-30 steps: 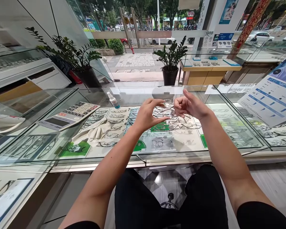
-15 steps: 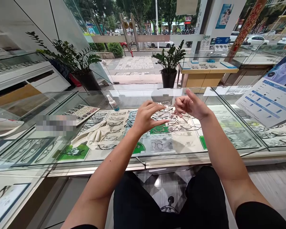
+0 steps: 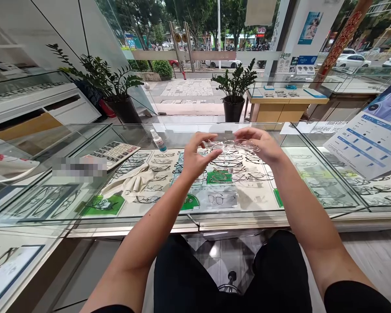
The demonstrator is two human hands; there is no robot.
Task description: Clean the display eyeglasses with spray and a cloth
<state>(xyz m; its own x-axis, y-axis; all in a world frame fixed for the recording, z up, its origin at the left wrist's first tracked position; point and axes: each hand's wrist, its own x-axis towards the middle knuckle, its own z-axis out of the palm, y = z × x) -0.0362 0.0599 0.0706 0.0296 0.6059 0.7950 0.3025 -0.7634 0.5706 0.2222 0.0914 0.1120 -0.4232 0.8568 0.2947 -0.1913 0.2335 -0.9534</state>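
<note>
A pair of clear-framed eyeglasses [image 3: 227, 144] is held up above the glass counter, between my two hands. My left hand [image 3: 197, 154] curves round its left end, fingers above and thumb below. At the other end my right hand [image 3: 262, 144] has bent fingers closed about the frame near a temple arm; part of that grip is hidden. Under the hands, rows of eyeglasses lie inside the glass display counter [image 3: 247, 211]. A white spray bottle [image 3: 158, 141] stands to the left of my left hand, and a crumpled beige cloth [image 3: 130, 182] lies nearer me.
A tray of small samples [image 3: 114, 152] rests at the left on the counter. To the right stands a printed leaflet board [image 3: 366, 134]. Two potted plants [image 3: 233, 108] are beyond the counter, before the shop window. A stool base [image 3: 230, 282] shows between my knees.
My right hand has turned, its raised thumb lowered, and its fingers have come onto the eyeglasses. Both hands and the frame sit slightly higher in view, the clear eyeglasses now more plainly visible.
</note>
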